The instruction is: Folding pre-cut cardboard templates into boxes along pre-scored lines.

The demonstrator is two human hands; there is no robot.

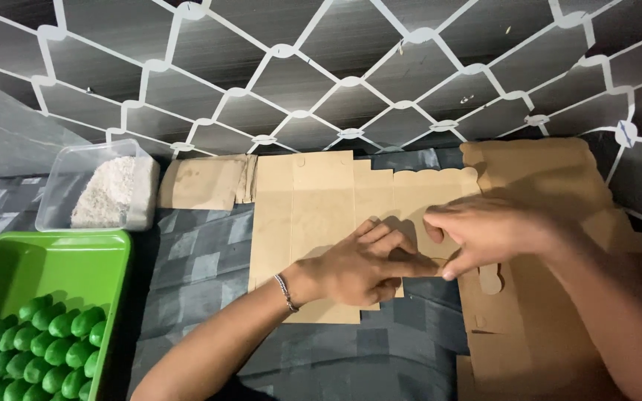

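Note:
A flat, unfolded brown cardboard box blank (313,208) lies on a grey patterned cloth (195,260). My left hand (358,267) rests on the lower middle of the blank, fingers pressed down and pointing right. My right hand (484,230) meets it from the right, thumb and fingers pinching a cardboard flap at the blank's right part. A thin bracelet (285,292) circles my left wrist. More flat cardboard (544,178) lies under my right forearm.
A green tray (61,260) at the lower left holds several green oval pieces (39,349). Behind it stands a clear plastic tub (98,189) of white grains. A folded brown paper piece (202,182) lies beside the tub. A dark wall with a white lattice pattern rises behind.

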